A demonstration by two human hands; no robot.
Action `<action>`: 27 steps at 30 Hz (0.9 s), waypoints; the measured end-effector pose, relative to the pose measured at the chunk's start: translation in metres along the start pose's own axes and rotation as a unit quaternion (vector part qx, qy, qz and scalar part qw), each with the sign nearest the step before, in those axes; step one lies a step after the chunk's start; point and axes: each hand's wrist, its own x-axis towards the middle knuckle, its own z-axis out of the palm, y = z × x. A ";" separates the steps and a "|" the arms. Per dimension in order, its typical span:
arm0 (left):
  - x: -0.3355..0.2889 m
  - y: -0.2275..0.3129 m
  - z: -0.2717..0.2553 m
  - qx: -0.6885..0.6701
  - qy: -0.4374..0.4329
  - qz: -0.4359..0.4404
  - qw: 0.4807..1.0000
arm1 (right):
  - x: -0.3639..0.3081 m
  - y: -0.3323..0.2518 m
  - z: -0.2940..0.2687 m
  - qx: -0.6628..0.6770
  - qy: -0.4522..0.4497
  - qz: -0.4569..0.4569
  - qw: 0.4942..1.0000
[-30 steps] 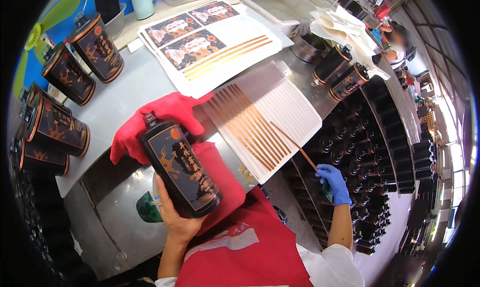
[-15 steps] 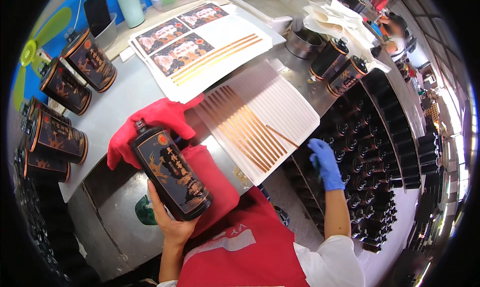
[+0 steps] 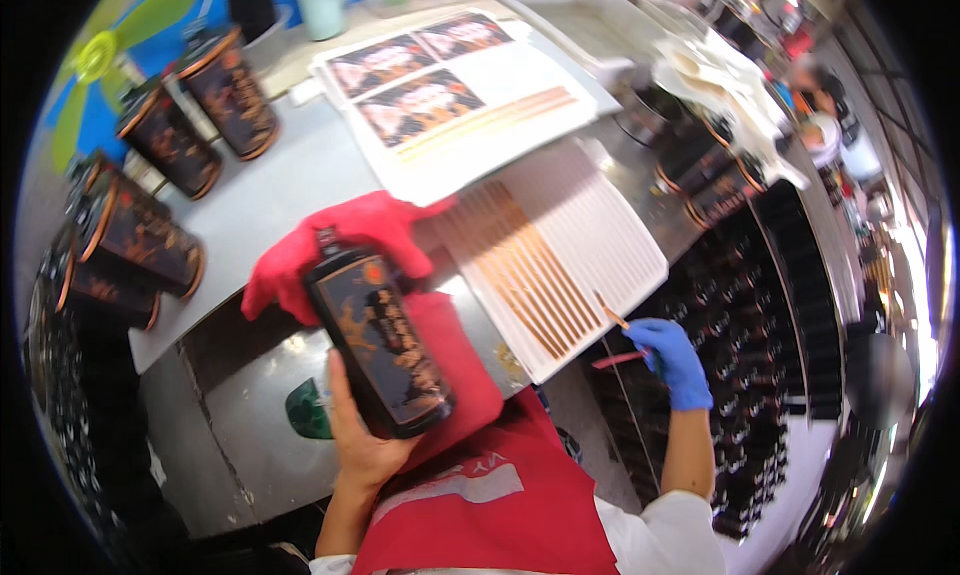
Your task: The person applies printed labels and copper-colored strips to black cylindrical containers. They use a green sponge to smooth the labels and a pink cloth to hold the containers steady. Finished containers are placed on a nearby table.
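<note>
My bare left hand grips a black bottle near its base. The bottle tilts, its neck toward the far left, and its front carries a dark label with gold and orange decoration. My right hand, in a blue glove, is at the near right corner of a white sheet. Its fingers are closed on one end of a gold strip. A thin reddish piece sticks out beside the same fingers; its kind is unclear. Several more gold strips lie in a row on the sheet.
Red cloths lie under and behind the bottle. Labelled bottles stand at the left, with others at the right. Printed label sheets lie farther back. Racks of black bottles fill the right side. A green fan stands far left.
My right hand has come to the loose gold strip and closed on its end; the reddish piece now shows. My left hand still holds the bottle. The whole view has shifted.
</note>
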 end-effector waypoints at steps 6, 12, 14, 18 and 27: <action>0.007 -0.010 -0.017 0.107 -0.059 0.097 0.988 | -0.033 -0.086 0.032 -0.082 -0.056 -0.065 0.993; 0.005 0.010 -0.029 0.172 0.039 0.160 0.971 | -0.027 -0.158 0.093 -0.125 -0.164 -0.101 0.973; -0.001 0.008 -0.028 0.196 0.046 0.142 0.969 | -0.028 -0.176 0.114 -0.161 -0.199 -0.102 0.961; -0.001 0.012 -0.033 0.262 0.019 0.189 0.946 | -0.026 -0.201 0.147 -0.207 -0.293 -0.100 0.928; 0.072 0.064 -0.054 0.000 0.022 0.135 0.991 | -0.040 -0.248 0.201 -0.196 -0.484 -0.147 0.840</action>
